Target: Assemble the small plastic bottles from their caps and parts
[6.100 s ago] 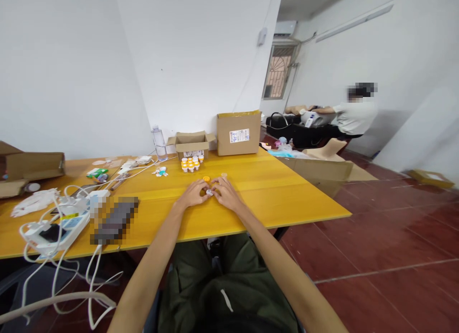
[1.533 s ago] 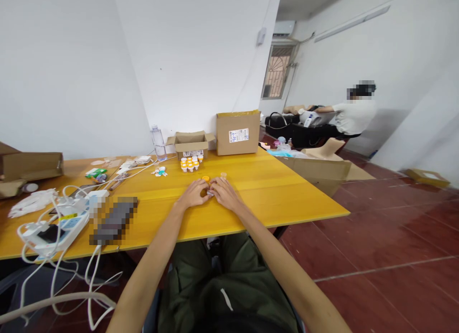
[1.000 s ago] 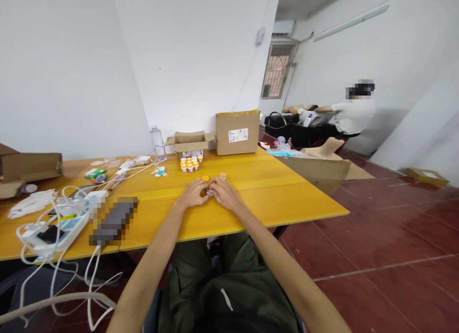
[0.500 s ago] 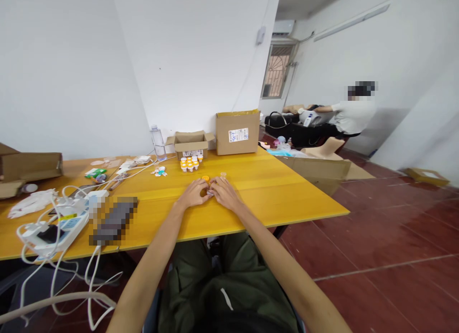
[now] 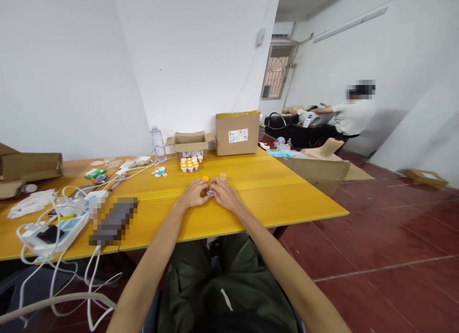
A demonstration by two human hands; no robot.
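Note:
My left hand (image 5: pixel 194 193) and my right hand (image 5: pixel 224 193) meet over the table, fingers curled in toward each other. Between their fingertips is a small, clear-looking piece (image 5: pixel 210 193), mostly covered by the fingers, its kind too small to tell. Just beyond my left fingertips lies an orange ring-like cap (image 5: pixel 205 178). A small translucent cup-like piece (image 5: pixel 223 175) sits past my right fingers. Farther back, several small jars with white lids and orange bands (image 5: pixel 190 165) stand in a tight group.
The yellow wooden table (image 5: pixel 287 194) carries an open carton (image 5: pixel 191 144), a closed carton (image 5: pixel 237 134), a clear bottle (image 5: pixel 158 143) and small white-and-teal pieces (image 5: pixel 159 172). Leftward are a power strip (image 5: pixel 71 225) with cables and a dark pixelated device (image 5: pixel 114 221). A person (image 5: pixel 353 115) sits far right.
My hands stay in nearly the same place, with only a slight shift of the fingers around the small piece. The view has moved very slightly.

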